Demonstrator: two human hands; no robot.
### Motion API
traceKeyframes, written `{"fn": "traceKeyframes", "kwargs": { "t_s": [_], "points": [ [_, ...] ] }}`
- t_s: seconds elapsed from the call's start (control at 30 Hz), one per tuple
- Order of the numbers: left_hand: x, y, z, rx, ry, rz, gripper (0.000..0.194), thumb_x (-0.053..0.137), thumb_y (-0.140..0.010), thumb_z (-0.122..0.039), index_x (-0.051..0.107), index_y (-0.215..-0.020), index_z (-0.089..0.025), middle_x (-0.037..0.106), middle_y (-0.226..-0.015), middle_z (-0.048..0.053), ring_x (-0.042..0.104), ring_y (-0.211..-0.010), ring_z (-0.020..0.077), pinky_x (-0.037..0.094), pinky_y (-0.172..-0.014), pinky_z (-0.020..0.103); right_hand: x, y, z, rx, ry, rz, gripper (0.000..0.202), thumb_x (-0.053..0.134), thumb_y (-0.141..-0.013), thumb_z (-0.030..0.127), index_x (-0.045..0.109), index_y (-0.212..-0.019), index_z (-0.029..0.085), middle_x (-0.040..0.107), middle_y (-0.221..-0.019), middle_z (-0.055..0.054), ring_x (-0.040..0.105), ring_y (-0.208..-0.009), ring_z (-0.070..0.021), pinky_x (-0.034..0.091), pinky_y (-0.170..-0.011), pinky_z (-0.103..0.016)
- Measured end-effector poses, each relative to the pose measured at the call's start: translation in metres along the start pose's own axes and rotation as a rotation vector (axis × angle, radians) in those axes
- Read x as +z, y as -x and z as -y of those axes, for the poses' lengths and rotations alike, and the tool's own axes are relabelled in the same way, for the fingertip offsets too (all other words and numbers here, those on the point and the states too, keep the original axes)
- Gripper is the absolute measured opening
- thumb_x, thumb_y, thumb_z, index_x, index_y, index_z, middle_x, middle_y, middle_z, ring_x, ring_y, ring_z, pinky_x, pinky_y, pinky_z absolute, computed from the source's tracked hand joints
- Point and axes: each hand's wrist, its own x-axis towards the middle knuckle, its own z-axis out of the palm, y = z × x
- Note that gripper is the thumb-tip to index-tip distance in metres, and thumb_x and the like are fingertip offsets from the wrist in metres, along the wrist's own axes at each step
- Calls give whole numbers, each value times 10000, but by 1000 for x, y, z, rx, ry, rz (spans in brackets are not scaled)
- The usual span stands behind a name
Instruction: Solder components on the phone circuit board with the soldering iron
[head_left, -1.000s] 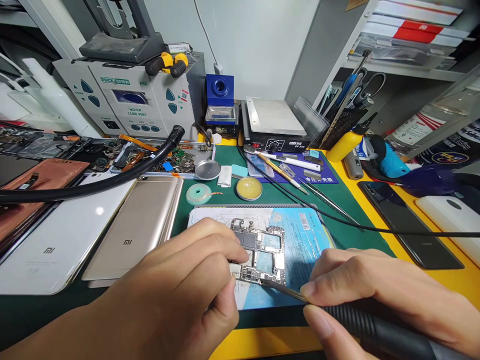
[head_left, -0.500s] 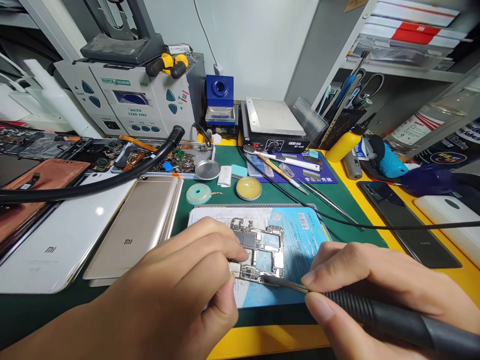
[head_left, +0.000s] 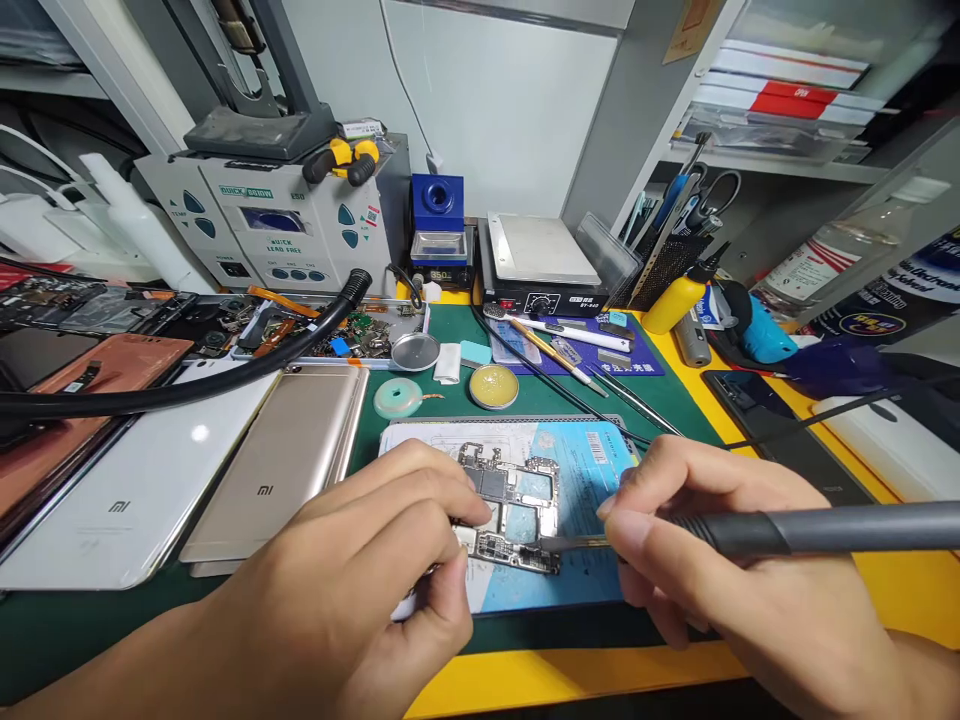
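left hand: palm down, fingers curled, thumb and fingertips pinched together, forearm entering from lower left
right hand: fingers closed in a pen grip, thumb forward, wrist at lower right

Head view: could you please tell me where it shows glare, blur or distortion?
Head view: sharp on the circuit board and both hands; a glare spot on the white phone back; wide-angle bending at the edges; the bottle at right looks soft and stretched.
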Motion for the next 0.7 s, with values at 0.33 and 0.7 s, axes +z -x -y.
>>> {"fn": "traceKeyframes", "kwargs": {
  "t_s": [0.33,0.7],
  "points": [
    [-5,-8,8,-16,146,-38,281,725,-1091,12,718,-1086,-268,952,-1135,-10,930,-1155,120,738,-1098,232,-9,-27,2,138,-395,85,474,1104,-738,381,652,-654,264,677,-464,38,497,-296,-91,327,-339,-162],
    [-17,-6,43,-229,276,-134,210,921,-1207,-353,854,-1086,-194,912,-1128,33,901,-1115,249,769,-1119,506,-22,-60,1,63,-532,59,394,928,-1016,351,619,-788,265,579,-485,107,388,-331,-67,300,-359,-182]
  ]
}}
